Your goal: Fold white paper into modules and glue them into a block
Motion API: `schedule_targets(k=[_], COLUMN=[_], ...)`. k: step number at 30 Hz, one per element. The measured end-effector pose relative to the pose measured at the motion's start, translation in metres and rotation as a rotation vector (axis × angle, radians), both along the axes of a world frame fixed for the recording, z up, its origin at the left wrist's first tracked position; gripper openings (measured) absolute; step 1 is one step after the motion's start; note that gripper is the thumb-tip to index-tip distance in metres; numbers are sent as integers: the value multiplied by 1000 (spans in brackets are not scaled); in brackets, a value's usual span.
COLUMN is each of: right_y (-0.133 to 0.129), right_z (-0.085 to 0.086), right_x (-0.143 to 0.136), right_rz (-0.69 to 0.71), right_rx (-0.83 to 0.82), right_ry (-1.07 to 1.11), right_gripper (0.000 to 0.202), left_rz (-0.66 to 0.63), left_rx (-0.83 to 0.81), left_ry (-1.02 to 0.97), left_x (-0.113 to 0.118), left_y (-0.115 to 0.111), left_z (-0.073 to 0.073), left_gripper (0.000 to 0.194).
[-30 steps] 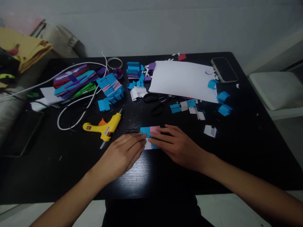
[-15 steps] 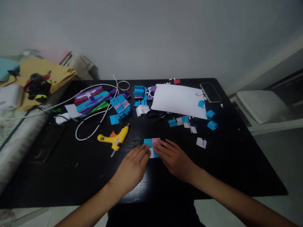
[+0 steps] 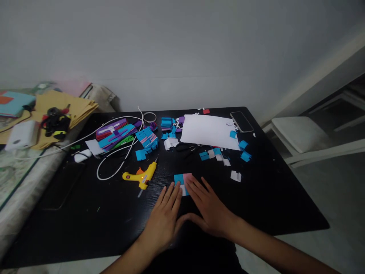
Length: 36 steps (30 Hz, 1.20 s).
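Left hand (image 3: 163, 219) and right hand (image 3: 212, 213), both open and flat with nothing gripped, fingers on a small blue, pink and white paper square (image 3: 183, 184) at the near middle of a black table (image 3: 114, 232). Yellow hot glue gun (image 3: 142, 177), left of the square; loose white paper piece (image 3: 236, 176), to its right. Farther off, a stack of blue and pink paper strips (image 3: 147, 138) left, a white sheet (image 3: 209, 131) and smartphone (image 3: 242, 121) right.

Dim rm, dark corners, slight blur
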State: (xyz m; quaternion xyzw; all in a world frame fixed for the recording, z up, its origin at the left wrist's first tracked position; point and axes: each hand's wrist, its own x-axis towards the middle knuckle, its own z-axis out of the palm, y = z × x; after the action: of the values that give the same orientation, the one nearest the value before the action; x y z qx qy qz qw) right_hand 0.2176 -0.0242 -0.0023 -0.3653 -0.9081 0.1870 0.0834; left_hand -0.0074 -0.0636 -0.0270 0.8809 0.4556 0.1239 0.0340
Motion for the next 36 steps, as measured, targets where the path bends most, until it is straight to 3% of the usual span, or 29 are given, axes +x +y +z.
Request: schedule_targets(k=[6,9,11,15,23,30,36], right_y=[28,46,54,58,55,55,55], right_z=[14,8,3,-6,-17,-15,-19], right_x=[-50,-75,-82,-81,-85,-86,-87], right_rz=[-100,-15,-35,-25,-37,-41,-43], right_rx=[-64,9,50,71,67,64,72], right_ry=[323,294,217,119,67,35,40], right_gripper=[62,66,68,67,79,86,88], left_rz=[-9,13,38,55,181,199,269], left_rx=[-26,-59,-85,-127,-29,-79,-104], left_ry=[-66,-136,-170,-261,-682,-735,-757], left_x=[0,0,0,-7,-29,-26,-30], left_y=[-2,-2,-2,-3,-10,-4,-3], left_z=[-3,-4,-3,3,15,20,15], left_gripper=[65,58,58,48,18,26,40])
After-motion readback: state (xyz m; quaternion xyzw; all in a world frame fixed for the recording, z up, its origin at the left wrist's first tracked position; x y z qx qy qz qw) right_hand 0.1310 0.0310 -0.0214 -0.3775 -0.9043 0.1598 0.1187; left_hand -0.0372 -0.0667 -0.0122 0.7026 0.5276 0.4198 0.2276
